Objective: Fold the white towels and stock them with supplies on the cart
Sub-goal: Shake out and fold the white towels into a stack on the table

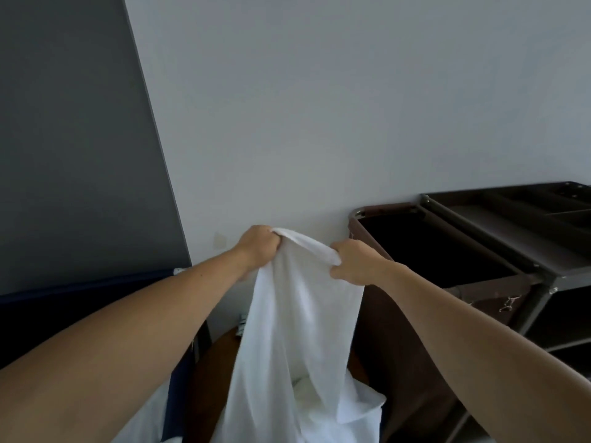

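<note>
A white towel (297, 330) hangs in front of me, held up by its top edge. My left hand (260, 247) grips the bunched edge at the upper left. My right hand (355, 262) grips the same edge a short way to the right. The cloth drapes down and slightly right, its lower end crumpled at the bottom of the view over more white fabric (307, 388). The dark cart (543, 273) stands to the right against the wall, its top tray (524, 215) showing divided compartments.
A brown laundry bag (435, 244) hangs open on the cart's left end, dark inside. A dark blue bin (80, 302) stands at the left under my left arm. A brown round surface (217, 362) lies behind the towel. The pale wall (319, 107) is close ahead.
</note>
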The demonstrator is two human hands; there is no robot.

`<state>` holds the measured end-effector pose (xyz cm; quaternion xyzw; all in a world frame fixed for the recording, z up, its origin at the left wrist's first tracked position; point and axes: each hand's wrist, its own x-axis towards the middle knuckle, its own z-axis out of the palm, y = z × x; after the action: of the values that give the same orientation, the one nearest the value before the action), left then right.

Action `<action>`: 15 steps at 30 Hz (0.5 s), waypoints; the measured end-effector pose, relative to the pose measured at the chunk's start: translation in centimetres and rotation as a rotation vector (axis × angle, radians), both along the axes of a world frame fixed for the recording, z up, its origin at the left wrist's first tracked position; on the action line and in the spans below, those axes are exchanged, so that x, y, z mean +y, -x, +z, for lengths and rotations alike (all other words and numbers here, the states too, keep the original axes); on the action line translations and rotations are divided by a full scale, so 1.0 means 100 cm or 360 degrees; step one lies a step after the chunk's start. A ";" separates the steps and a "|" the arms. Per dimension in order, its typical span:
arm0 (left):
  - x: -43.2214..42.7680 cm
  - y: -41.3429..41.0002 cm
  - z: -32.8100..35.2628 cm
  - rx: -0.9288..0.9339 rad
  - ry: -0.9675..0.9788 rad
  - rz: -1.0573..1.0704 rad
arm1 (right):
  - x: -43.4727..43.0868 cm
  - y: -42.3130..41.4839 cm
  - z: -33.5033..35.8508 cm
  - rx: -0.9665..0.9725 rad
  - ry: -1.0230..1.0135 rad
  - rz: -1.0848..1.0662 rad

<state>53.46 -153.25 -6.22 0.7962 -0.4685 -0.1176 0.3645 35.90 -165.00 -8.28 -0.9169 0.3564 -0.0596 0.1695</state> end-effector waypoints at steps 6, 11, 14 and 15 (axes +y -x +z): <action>-0.001 -0.004 -0.020 -0.0110 -0.0558 -0.0332 | -0.004 0.005 -0.024 -0.0044 -0.0022 -0.0039; -0.020 0.029 -0.068 -0.0127 -0.0612 -0.0526 | -0.001 -0.010 -0.042 -0.0207 0.0017 -0.0022; -0.028 0.040 -0.095 -0.0039 -0.0537 -0.0472 | -0.002 -0.007 -0.058 -0.0221 -0.0019 -0.0040; -0.030 0.042 -0.104 -0.0024 -0.0547 -0.0454 | -0.001 -0.005 -0.066 -0.0192 -0.0035 -0.0016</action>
<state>49.25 -156.22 -16.60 0.7732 -0.5520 -0.2400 0.1996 36.42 -165.06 -14.90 -0.9079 0.3509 -0.1115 0.2005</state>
